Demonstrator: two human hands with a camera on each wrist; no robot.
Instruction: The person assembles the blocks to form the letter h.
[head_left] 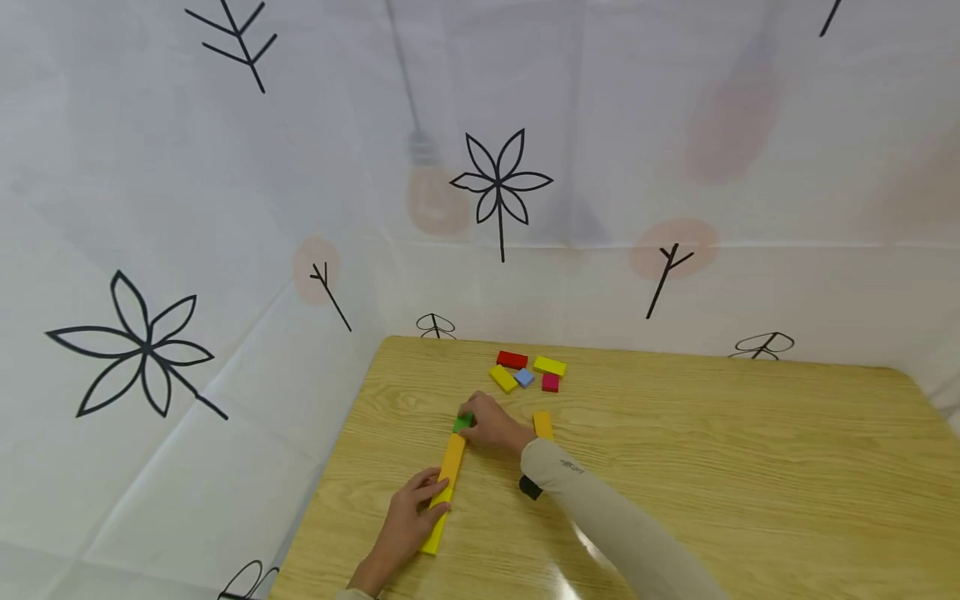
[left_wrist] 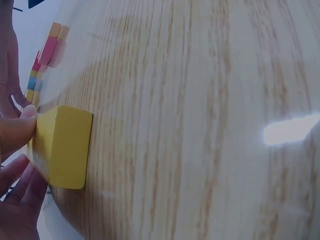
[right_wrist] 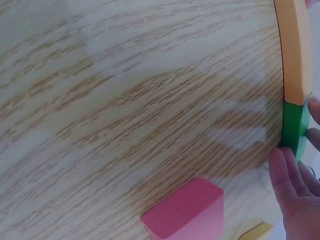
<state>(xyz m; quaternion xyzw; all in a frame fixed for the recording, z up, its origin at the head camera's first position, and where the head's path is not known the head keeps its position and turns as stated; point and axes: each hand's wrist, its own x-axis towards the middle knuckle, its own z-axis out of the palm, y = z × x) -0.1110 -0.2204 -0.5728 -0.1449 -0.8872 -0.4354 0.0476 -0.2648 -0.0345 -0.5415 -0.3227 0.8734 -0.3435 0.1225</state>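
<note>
A straight row of blocks lies on the table's left part: a green block [head_left: 462, 423] at the far end, a long orange block [head_left: 452, 458], and a yellow block [head_left: 435, 533] at the near end. My right hand [head_left: 491, 423] pinches the green block between thumb and fingers. In the right wrist view, the green block [right_wrist: 295, 125] meets the end of the orange block [right_wrist: 295, 55]. My left hand [head_left: 408, 517] holds the yellow block, thumb on one side and fingers on the other. The yellow block's end face [left_wrist: 72, 147] fills part of the left wrist view.
Beyond the hands lie a red block [head_left: 512, 359], two yellow blocks [head_left: 550, 367], a blue block [head_left: 524, 378] and a small crimson block [head_left: 551, 382]. Another orange block [head_left: 542, 423] is partly hidden by the right arm. A pink-red block [right_wrist: 185, 212] shows in the right wrist view.
</note>
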